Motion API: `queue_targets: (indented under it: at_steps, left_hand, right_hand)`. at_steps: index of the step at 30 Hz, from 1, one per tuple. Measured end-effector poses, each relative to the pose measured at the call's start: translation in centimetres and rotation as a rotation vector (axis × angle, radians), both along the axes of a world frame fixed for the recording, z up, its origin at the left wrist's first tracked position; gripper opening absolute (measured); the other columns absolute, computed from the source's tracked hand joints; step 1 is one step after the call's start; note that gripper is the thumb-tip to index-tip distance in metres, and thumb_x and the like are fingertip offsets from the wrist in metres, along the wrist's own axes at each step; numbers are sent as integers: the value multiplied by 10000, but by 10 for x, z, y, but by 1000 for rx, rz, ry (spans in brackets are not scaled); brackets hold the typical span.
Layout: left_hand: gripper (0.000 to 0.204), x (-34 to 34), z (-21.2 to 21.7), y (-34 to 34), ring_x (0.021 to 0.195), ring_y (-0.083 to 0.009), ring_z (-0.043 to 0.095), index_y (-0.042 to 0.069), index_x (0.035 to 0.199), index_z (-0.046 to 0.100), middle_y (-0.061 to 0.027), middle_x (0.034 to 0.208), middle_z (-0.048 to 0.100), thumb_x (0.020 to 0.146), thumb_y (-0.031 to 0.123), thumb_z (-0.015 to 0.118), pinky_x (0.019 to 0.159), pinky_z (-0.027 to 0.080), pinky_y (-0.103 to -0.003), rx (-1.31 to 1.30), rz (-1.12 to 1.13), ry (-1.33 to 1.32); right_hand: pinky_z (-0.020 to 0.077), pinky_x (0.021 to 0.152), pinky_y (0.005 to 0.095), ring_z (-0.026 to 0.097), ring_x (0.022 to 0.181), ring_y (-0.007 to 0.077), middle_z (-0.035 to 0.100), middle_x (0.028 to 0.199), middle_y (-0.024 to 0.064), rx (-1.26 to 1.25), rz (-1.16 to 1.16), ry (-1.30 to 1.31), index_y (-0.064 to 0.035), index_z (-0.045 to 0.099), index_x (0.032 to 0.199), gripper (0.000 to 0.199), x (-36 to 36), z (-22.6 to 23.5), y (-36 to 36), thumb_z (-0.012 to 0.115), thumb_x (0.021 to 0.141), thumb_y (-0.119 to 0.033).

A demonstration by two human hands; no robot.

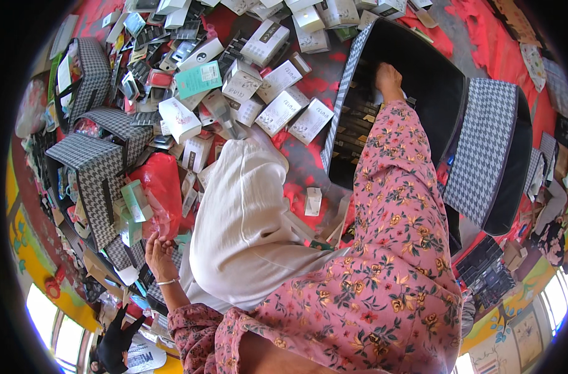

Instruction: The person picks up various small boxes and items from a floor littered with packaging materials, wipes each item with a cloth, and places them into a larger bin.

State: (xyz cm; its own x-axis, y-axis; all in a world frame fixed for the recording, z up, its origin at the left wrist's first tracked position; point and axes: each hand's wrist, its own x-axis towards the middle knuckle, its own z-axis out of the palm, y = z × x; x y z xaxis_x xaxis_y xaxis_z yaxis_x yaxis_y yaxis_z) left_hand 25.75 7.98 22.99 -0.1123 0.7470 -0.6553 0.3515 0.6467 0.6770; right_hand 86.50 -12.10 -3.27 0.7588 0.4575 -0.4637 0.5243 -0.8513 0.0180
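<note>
My right hand (388, 80) reaches into a large black-lined houndstooth storage box (421, 81). Its fingers are curled, and a bit of something pale shows beside them; what they hold is mostly hidden. Rows of small dark packets (354, 128) lie in the box below that hand. At the left, my left hand (161, 258) is raised beside my knee with its fingers apart. Just above its fingertips hangs the lower edge of a red plastic bag (162, 187); whether they touch is unclear. A pale green and white carton (135, 201) rests against the bag.
Many white cartons (280, 112) and a teal box (198, 79) are heaped in front of me. Filled houndstooth boxes (87, 163) stand at the left. A houndstooth lid flap (483, 146) lies right. Another person in black (117, 340) is at the lower left.
</note>
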Motion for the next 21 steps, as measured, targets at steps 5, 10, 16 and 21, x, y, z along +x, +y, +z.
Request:
queue_targets:
  at_steps: [5,10,16,21]
  left_hand:
    - [232,0,-8,4,660,-97,549,10,1075,496,-61,830,587,885,139,466,567,444,-161,-14,-5,16]
    - [231,13,-10,4,664,-95,546,14,1076,497,-57,832,587,887,141,461,558,432,-159,10,-60,31]
    - [241,8,-3,4,665,-94,549,15,1092,485,-58,839,592,888,139,458,561,435,-164,5,-23,45]
    - [243,-8,1,6,669,-87,547,16,1087,490,-50,837,592,883,147,472,569,439,-164,74,-13,4]
  right_hand:
    - [466,769,402,564,952,326,586,1006,180,-66,-30,165,-57,620,962,256,7,-8,27,465,770,-124]
    - [466,761,408,553,976,331,581,1025,182,-147,-3,209,-89,616,990,283,11,-15,19,448,781,-179]
    - [442,823,395,546,993,312,574,1065,149,274,-596,-53,-234,590,1078,331,22,17,-17,468,772,-203]
    - [441,807,364,555,959,298,598,1007,122,296,-396,-17,-173,645,955,269,24,55,-53,452,768,-191]
